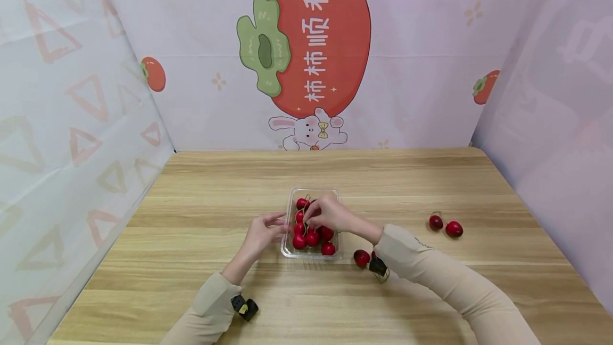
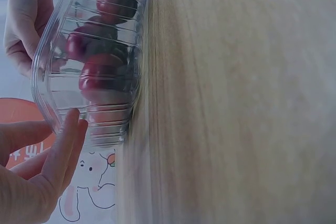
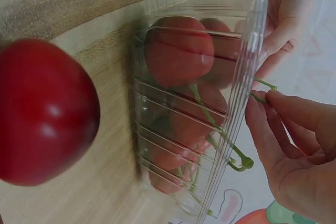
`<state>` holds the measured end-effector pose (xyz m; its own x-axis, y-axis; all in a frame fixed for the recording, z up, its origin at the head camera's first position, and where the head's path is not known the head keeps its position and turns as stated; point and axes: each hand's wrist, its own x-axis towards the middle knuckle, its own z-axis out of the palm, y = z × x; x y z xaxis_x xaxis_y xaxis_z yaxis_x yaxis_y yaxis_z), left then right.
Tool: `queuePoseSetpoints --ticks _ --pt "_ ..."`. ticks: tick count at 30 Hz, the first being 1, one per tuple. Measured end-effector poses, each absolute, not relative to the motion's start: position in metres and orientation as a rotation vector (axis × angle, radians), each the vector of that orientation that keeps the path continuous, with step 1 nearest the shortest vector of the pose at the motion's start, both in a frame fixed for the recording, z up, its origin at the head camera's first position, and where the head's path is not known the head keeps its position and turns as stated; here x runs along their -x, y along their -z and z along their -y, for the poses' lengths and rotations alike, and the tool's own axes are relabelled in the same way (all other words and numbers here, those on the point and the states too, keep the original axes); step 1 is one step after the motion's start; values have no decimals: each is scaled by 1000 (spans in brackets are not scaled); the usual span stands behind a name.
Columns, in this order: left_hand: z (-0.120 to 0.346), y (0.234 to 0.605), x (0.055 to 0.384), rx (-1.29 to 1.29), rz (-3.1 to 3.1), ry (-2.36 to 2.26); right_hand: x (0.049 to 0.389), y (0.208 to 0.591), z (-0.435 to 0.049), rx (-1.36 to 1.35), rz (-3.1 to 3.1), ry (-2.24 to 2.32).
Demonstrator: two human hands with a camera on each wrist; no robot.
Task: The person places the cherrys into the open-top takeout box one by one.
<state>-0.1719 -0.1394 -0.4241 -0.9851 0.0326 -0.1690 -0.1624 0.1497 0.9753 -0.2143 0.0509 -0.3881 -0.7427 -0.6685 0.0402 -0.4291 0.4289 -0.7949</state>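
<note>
A clear plastic box (image 1: 286, 252) stands on the table with several red cherries (image 1: 312, 237) in it, their green stems showing above the fruit. My left hand (image 1: 261, 236) is at the box's left side, its fairly straight fingers (image 2: 62, 148) resting against the wall near the rim. Over the box's opening, my right hand (image 1: 332, 214) pinches a green cherry stem (image 3: 259, 97) between thumb and fingertips. Some of the cherries are hidden under that hand in the head view.
Two cherries (image 1: 454, 229) joined by stems lie at the right of the table (image 1: 230, 172). Another cherry (image 1: 361, 257) lies just right of the box, partly behind the right wrist camera (image 1: 378, 265). Patterned cloth walls (image 1: 412, 68) stand behind and beside the table.
</note>
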Motion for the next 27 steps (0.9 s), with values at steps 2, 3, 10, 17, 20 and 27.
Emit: queuePoseSetpoints --ticks 2,3,10,17,20,27 --pt "139 424 172 133 -2270 -1945 214 389 -51 934 -2406 1202" --pt "139 424 172 132 -2273 -1943 214 389 -51 935 -2408 1192" --pt "139 425 173 144 -2268 -1957 214 392 -51 960 -2411 1169" --pt "140 428 174 145 -2265 -1964 214 394 -54 994 -2415 1157" --pt "140 429 174 138 -2258 -1968 214 394 -55 1004 -2416 1159" --pt "141 429 173 130 -2241 -1981 214 395 -58 1019 -2410 1171"
